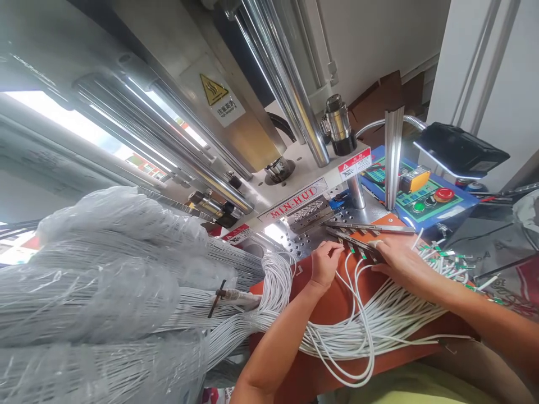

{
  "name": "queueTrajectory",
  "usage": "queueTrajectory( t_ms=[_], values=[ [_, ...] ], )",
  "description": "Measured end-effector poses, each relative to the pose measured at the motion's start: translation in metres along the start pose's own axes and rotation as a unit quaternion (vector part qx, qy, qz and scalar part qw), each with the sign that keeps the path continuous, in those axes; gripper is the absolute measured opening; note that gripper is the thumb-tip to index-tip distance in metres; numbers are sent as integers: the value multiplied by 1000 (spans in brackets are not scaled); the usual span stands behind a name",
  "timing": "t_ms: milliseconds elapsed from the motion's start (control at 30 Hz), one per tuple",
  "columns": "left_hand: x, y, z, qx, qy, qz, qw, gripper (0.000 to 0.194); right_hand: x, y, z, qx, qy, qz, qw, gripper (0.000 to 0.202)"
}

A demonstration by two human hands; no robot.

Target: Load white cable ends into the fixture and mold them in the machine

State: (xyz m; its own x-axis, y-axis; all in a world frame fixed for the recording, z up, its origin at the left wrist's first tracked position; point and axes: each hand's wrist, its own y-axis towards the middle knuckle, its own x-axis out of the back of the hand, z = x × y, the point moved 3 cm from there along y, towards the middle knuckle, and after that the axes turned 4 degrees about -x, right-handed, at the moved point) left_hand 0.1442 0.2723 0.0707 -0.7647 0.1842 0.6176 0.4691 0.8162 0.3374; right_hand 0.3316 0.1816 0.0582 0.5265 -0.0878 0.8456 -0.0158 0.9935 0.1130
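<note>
My left hand (326, 264) is pinched closed by the near end of a slotted metal bar (353, 242). What lies between its fingertips is too small to make out. My right hand (400, 262) grips the other end of this bar, thumb on top. Small green circuit boards (362, 255) sit along the bar, with white cables (357, 286) running down from them. Just behind lies a second metal bar (379, 228), also carrying small metal-ended pieces. Both bars are at the orange-brown work surface (311, 370), in front of the press.
The press (292, 202) stands over a perforated metal bed. Bagged cable bundles (101, 286) fill the left, and a T-handled clamp (217, 297) sits by them. Cables with green boards (450, 261) pile up at right, below a control box (429, 196) and a black lamp (463, 148).
</note>
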Motion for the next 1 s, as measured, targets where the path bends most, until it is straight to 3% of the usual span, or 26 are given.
queueTrajectory(
  t_ms=[133,200,300,367,433,600,833,1000],
  values=[
    [2,5,-3,-34,62,14,997,7,2,-1,3,9,-1,-3,1000,20],
    [7,11,-4,-70,105,29,992,24,3,-2,6,16,-23,-13,1000,21],
    [12,24,-2,-139,139,117,973,55,1,-3,9,6,-88,-22,996,23],
    [13,31,3,-177,147,188,955,55,-3,-3,9,-3,-121,-18,993,27],
    [13,36,10,-197,151,220,943,53,-8,-1,9,-10,-139,-17,990,33],
    [5,38,23,-214,138,216,942,52,-14,1,7,-2,-146,-27,989,37],
    [3,32,25,-236,150,170,945,50,-14,8,-6,88,-214,-79,970,51],
    [15,33,17,-233,187,123,946,51,0,19,-10,111,-231,-69,964,32]
  ],
)
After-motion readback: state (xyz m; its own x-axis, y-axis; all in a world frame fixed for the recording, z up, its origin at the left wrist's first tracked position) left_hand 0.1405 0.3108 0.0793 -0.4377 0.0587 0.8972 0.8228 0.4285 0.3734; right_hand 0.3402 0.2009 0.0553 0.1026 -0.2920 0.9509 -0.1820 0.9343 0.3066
